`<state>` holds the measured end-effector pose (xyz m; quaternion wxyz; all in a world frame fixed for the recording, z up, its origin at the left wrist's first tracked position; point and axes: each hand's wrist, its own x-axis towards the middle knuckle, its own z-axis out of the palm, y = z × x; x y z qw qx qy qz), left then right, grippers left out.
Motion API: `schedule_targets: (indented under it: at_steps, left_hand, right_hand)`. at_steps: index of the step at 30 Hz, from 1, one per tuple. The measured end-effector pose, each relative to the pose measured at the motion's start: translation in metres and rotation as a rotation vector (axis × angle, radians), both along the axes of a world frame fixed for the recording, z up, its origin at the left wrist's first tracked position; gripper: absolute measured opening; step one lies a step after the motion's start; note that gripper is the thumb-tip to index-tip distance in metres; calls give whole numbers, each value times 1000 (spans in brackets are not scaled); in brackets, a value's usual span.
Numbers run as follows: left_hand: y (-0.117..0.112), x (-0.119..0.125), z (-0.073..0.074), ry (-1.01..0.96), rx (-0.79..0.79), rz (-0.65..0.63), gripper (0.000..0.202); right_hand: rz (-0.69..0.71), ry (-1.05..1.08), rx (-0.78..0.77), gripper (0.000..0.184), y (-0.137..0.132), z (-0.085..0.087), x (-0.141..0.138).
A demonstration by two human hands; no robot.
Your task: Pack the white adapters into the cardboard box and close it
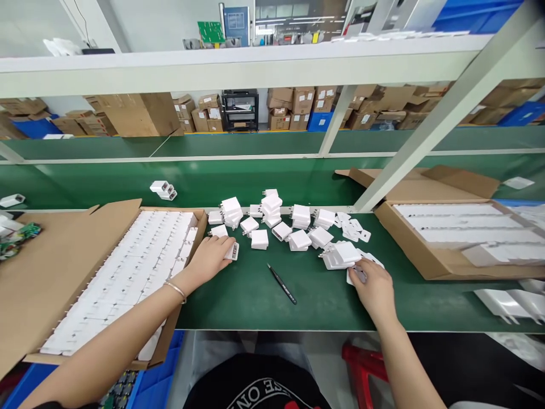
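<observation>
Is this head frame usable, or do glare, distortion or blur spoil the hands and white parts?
Head view: even overhead light, soft shadows only. The white adapters and the rows in the left box wash out, edges hard to separate. Wide-angle bending shows in the shelf beam and slanted post. Left hand and right hand are sharp; the tweezers read clearly.

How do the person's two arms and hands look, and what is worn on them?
Both forearms are bare, with no sleeves showing and no gloves. The left hand has a thin silver-coloured bangle round its wrist. The right hand wears nothing visible: no ring, watch or band can be made out. Between the arms, low in the picture, shows a black shirt with pale printed letters.
</observation>
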<state>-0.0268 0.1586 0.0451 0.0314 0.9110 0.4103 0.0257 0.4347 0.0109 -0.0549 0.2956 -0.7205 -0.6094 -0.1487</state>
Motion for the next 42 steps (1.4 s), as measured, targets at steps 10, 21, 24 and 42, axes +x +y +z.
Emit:
schedule_targets:
  at_steps: [10,21,24,42]
  left_hand:
    - [-87,-2,37,-709,-487,-7,49]
    - [-153,32,7,-1308,-1018,34,61]
    - [-159,37,-4,-1266,-912,-4,59]
    - [-158,35,-1,-1100,-531,-12,36]
  right_hand:
    - [-120,49,310,28,1,37,-14]
    - [240,1358,268,20,-37,118,-184]
    - [467,1491,-60,24,-44,121,-225]
    - [559,1226,-426,25,-34,112,-242]
